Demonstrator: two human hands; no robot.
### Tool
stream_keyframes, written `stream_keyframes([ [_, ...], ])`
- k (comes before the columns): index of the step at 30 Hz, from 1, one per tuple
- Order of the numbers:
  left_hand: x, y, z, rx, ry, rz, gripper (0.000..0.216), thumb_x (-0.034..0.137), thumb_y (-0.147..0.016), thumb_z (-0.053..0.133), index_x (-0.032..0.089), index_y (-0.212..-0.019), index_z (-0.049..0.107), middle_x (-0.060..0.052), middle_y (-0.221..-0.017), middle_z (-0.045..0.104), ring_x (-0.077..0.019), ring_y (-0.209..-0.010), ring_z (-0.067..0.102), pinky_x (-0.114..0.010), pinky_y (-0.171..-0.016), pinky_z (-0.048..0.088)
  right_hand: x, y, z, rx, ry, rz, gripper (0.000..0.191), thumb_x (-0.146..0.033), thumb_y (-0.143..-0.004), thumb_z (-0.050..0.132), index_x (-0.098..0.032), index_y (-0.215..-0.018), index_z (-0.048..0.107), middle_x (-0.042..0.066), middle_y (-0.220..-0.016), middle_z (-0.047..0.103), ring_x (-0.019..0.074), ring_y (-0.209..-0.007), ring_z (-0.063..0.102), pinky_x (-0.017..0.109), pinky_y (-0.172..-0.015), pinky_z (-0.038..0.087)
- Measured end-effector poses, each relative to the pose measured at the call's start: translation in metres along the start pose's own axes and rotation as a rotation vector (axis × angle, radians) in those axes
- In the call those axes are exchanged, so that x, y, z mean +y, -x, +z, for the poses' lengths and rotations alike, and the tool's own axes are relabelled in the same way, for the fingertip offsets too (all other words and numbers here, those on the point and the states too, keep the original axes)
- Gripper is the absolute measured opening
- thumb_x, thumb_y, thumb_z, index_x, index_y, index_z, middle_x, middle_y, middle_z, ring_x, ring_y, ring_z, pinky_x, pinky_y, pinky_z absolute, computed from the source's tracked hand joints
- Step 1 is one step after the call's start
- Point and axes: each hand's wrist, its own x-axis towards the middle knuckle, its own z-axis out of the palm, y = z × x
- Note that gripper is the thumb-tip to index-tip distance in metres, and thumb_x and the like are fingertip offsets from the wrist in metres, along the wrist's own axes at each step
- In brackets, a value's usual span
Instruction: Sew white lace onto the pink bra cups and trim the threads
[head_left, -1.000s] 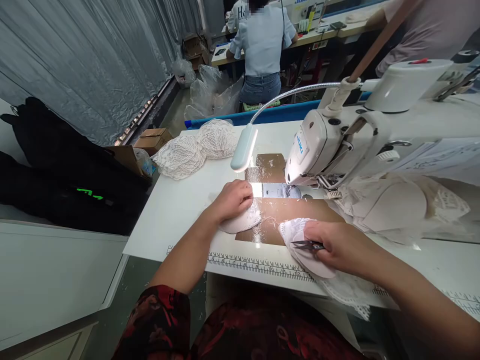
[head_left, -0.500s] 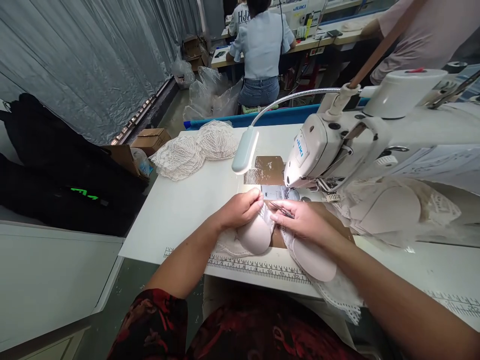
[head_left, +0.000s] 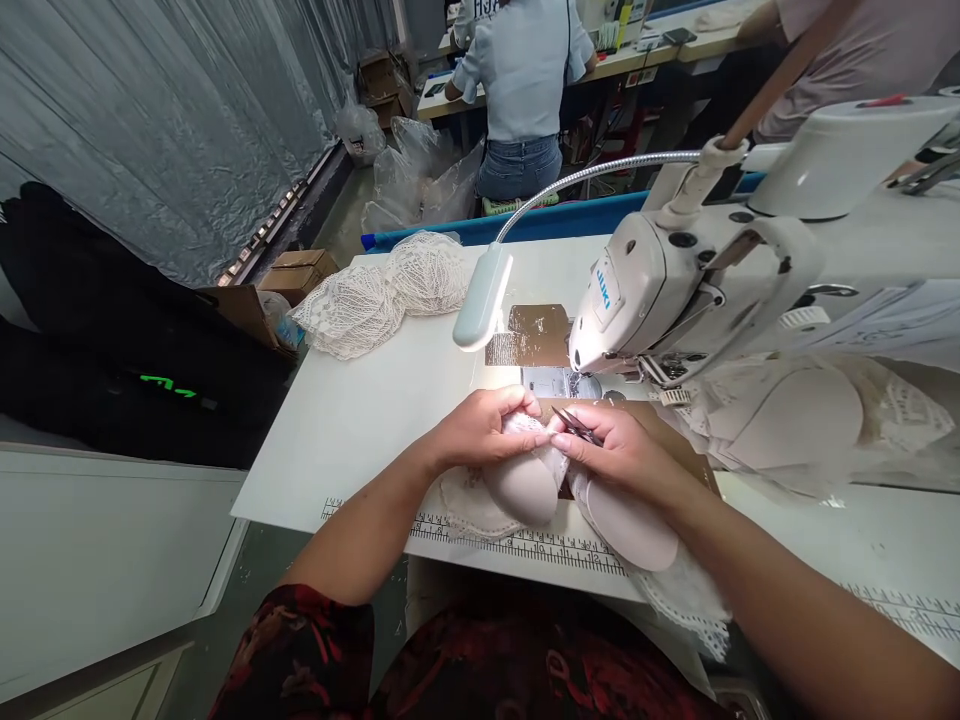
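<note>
A white lace bra (head_left: 525, 490) with smooth padded cups lies at the front of the sewing table, its lace edge hanging over the rim. My left hand (head_left: 495, 430) is closed on the lace at the top of the left cup. Close beside it, my right hand (head_left: 622, 445) grips small dark thread snips (head_left: 576, 427), their tips pointing left toward the bra's middle. The right fingertips meet the left ones at the lace between the cups. Just beyond both hands is the needle area of the white sewing machine (head_left: 637, 290).
Another lace bra (head_left: 390, 290) rests at the table's back left. A lamp (head_left: 484, 298) on a bendy neck hangs over the table. More padded pieces (head_left: 802, 420) lie right of the machine head. A person (head_left: 525, 80) sits ahead at another bench.
My left hand has shifted slightly right and its thumb now reaches across the lace to my right fingertips. The left cup has moved a little right and nearer me. The view has tilted slightly.
</note>
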Motion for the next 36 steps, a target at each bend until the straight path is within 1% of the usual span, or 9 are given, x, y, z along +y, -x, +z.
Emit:
stream_keyframes([
  [4, -0.002, -0.001, 0.002, -0.054, 0.077, -0.052, 0.025, 0.038, -0.081, 0.063, 0.014, -0.077, 0.058, 0.0, -0.075, 0.055, -0.0103, -0.068, 0.048, -0.022, -0.062, 0.038, 0.0, 0.001, 0.0, 0.01, -0.001, -0.003, 0.025, -0.04, -0.087, 0.051, -0.02, -0.071, 0.053, -0.001, -0.068, 0.051, 0.0144, -0.065, 0.047, 0.027, -0.06, 0.038],
  [7, -0.003, -0.002, 0.006, -0.088, 0.101, -0.072, 0.023, 0.035, -0.079, 0.064, 0.013, -0.075, 0.06, -0.001, -0.073, 0.056, -0.0104, -0.068, 0.048, -0.022, -0.061, 0.038, -0.002, 0.0, 0.003, 0.028, 0.02, 0.009, 0.028, -0.042, -0.086, 0.052, -0.021, -0.067, 0.052, -0.002, -0.064, 0.05, 0.0134, -0.061, 0.045, 0.027, -0.057, 0.036],
  [12, -0.003, -0.004, 0.008, -0.122, 0.135, -0.136, 0.023, 0.035, -0.078, 0.065, 0.012, -0.076, 0.063, 0.0, -0.071, 0.057, -0.0097, -0.066, 0.048, -0.021, -0.059, 0.038, -0.001, 0.0, 0.0, 0.172, 0.051, 0.041, 0.035, -0.047, -0.087, 0.05, -0.021, -0.063, 0.046, -0.003, -0.06, 0.043, 0.0121, -0.058, 0.04, 0.026, -0.054, 0.034],
  [14, -0.003, -0.004, 0.006, -0.125, 0.178, -0.165, 0.024, 0.035, -0.077, 0.067, 0.012, -0.08, 0.065, -0.001, -0.073, 0.059, -0.0101, -0.067, 0.05, -0.021, -0.06, 0.039, 0.003, 0.003, -0.005, 0.15, -0.013, 0.083, 0.035, -0.052, -0.087, 0.048, -0.021, -0.071, 0.051, -0.003, -0.062, 0.047, 0.0117, -0.056, 0.041, 0.027, -0.052, 0.035],
  [17, -0.002, -0.004, 0.003, -0.131, 0.235, -0.19, 0.026, 0.035, -0.075, 0.07, 0.011, -0.084, 0.068, -0.004, -0.078, 0.063, -0.0119, -0.072, 0.054, -0.023, -0.064, 0.042, 0.01, 0.009, -0.014, 0.072, -0.11, 0.136, 0.041, -0.056, -0.09, 0.04, -0.021, -0.097, 0.061, 0.0, -0.068, 0.057, 0.0131, -0.057, 0.049, 0.028, -0.054, 0.04],
  [21, 0.0, -0.003, 0.002, -0.119, 0.265, -0.193, 0.026, 0.036, -0.075, 0.07, 0.012, -0.084, 0.071, -0.005, -0.081, 0.066, -0.0138, -0.076, 0.057, -0.025, -0.068, 0.045, 0.011, 0.013, -0.022, 0.045, 0.057, 0.138, 0.042, -0.055, -0.087, 0.049, -0.024, -0.11, 0.066, 0.005, -0.083, 0.066, 0.0207, -0.078, 0.061, 0.034, -0.068, 0.047],
  [23, 0.0, -0.003, 0.002, -0.115, 0.263, -0.188, 0.026, 0.037, -0.076, 0.069, 0.012, -0.083, 0.072, -0.005, -0.081, 0.066, -0.0136, -0.075, 0.057, -0.025, -0.068, 0.044, 0.007, 0.012, -0.023, 0.002, 0.096, 0.109, 0.04, -0.053, -0.085, 0.053, -0.025, -0.109, 0.067, 0.005, -0.087, 0.067, 0.0209, -0.08, 0.061, 0.033, -0.07, 0.048],
  [27, -0.001, -0.004, 0.004, -0.154, 0.261, -0.204, 0.026, 0.038, -0.077, 0.069, 0.012, -0.076, 0.07, -0.001, -0.068, 0.06, -0.0099, -0.063, 0.05, -0.022, -0.058, 0.038, 0.0, 0.009, -0.019, -0.056, 0.073, 0.073, 0.032, -0.048, -0.086, 0.053, -0.021, -0.097, 0.066, 0.001, -0.068, 0.06, 0.0142, -0.061, 0.054, 0.027, -0.055, 0.043],
  [36, -0.003, -0.004, 0.007, -0.167, 0.31, -0.265, 0.032, 0.041, -0.072, 0.072, 0.009, -0.071, 0.068, 0.002, -0.061, 0.051, -0.0076, -0.058, 0.042, -0.021, -0.053, 0.03, -0.004, 0.008, -0.013, -0.009, 0.092, -0.006, 0.024, -0.042, -0.085, 0.056, -0.021, -0.092, 0.067, 0.004, -0.084, 0.068, 0.016, -0.074, 0.061, 0.029, -0.064, 0.046],
])
